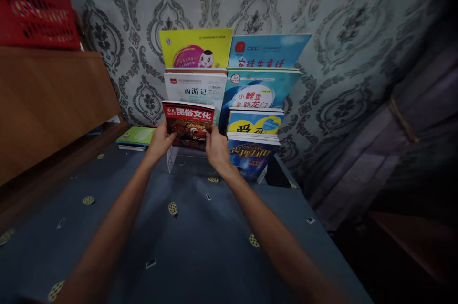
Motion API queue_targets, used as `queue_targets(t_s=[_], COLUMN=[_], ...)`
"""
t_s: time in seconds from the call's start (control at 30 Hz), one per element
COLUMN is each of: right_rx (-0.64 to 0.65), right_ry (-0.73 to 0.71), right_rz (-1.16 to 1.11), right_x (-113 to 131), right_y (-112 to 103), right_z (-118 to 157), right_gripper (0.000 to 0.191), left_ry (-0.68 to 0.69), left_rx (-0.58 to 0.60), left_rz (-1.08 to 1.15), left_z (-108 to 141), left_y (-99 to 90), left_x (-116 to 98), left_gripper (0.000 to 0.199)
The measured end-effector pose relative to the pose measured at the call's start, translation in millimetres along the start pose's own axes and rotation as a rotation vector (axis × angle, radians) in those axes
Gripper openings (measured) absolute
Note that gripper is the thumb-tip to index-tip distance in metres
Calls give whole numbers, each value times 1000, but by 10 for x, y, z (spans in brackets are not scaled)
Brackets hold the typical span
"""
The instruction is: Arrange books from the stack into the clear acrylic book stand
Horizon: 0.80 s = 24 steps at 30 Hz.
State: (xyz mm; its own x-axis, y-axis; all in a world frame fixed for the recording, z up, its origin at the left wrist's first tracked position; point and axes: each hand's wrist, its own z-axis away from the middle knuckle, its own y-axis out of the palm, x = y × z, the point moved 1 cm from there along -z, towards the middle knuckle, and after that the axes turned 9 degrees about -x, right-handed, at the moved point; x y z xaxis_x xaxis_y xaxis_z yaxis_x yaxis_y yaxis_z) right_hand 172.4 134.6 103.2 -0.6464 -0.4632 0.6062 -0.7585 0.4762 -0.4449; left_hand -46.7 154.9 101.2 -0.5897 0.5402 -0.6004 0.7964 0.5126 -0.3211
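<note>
A red and dark magazine-like book (190, 125) is held upright by its two sides in front of the left column of a clear book rack (171, 160). My left hand (161, 142) grips its left edge, thumb on the cover. On the right edge, my right hand (217, 146) is closed the same way. Behind it stand a white book (195, 87) and a yellow-green book (196, 46). The rack's right column carries a blue book (268, 51), a teal book (263, 87), a yellow and blue book (254, 122) and a dark blue book (252, 158).
A small stack of books with a green cover (136, 136) lies to the left on the dark patterned tablecloth (193, 246). Beyond it are a wooden cabinet (53, 103) and a red basket (36, 5). A tied curtain (386, 151) hangs at the right, past the table's edge.
</note>
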Motion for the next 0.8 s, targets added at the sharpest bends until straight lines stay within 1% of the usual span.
queue_targets(t_s=[0.1,0.23,0.37,0.47,0.57,0.67,0.8], right_rx=[-38,-60,-96,-137,-193,-268,-319], right_ry=[-15,4,-7,3,35,18,-34], right_rz=[-18,-24,-25,37,44,-30,-87], right_x=[-54,-93,-45,32,99,130,118], right_y=[53,100,103,114,164,249,376], right_z=[5,7,33,78,139,216,344], right_gripper=[37,37,34,34,42,53,64], left_ry=[-22,-17,1,18,5,-23,-34], left_rx=[-24,-83,-100,-108,-146,-202,-257], left_rz=[-70,-184,-272,-308,-310,-294,-315], left_z=[49,120,163,175,186,207,244], left_y=[8,31,39,36,38,54,99], left_x=[-61,-152,-197,-223,-270,-323,-353], left_gripper=[46,34,24,19,21,23,14])
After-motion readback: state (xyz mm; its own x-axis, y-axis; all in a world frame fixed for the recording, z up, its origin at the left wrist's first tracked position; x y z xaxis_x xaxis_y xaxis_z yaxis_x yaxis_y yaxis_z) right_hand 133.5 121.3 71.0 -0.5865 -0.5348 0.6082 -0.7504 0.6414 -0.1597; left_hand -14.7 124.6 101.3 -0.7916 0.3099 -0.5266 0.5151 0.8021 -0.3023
